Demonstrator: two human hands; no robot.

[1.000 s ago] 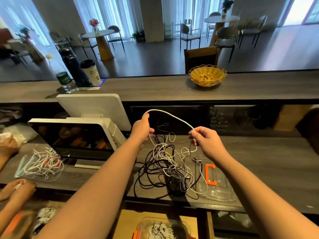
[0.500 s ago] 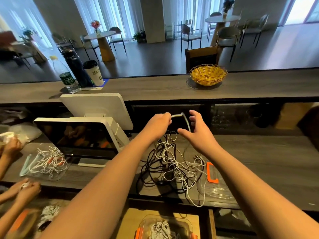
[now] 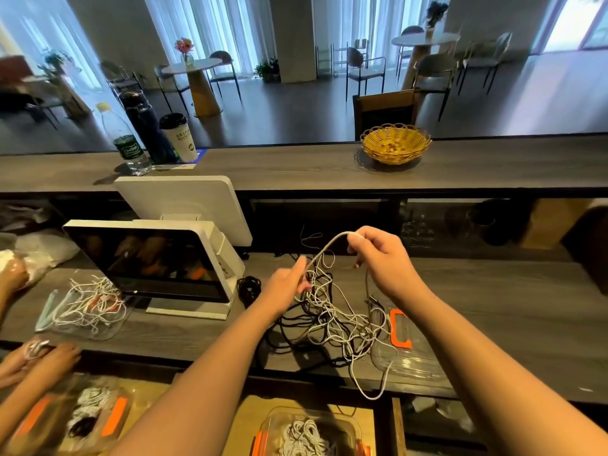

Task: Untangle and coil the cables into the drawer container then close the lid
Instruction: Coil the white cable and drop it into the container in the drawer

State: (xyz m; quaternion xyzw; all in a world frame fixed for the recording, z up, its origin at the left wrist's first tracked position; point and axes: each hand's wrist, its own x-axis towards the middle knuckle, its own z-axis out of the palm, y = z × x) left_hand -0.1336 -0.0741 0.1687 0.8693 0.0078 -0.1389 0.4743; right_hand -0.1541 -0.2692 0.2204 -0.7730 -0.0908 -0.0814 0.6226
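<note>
Nearest the viewer, below the surface edge, an open container (image 3: 309,429) with orange clips holds coiled white cable. On the grey wood surface (image 3: 513,311) lies a tangle of black and white cables (image 3: 332,320), with a clear lid (image 3: 408,353) bearing an orange clip just to its right. Above the tangle, the left hand (image 3: 286,287) pinches a white cable (image 3: 324,250) between thumb and fingers; the right hand (image 3: 385,258) has its grip curled round the same cable at its raised bend (a strand hangs down from it). Left of these stands a white screen terminal (image 3: 154,261). Farther back, a yellow woven basket (image 3: 394,143) sits on the raised counter.
</note>
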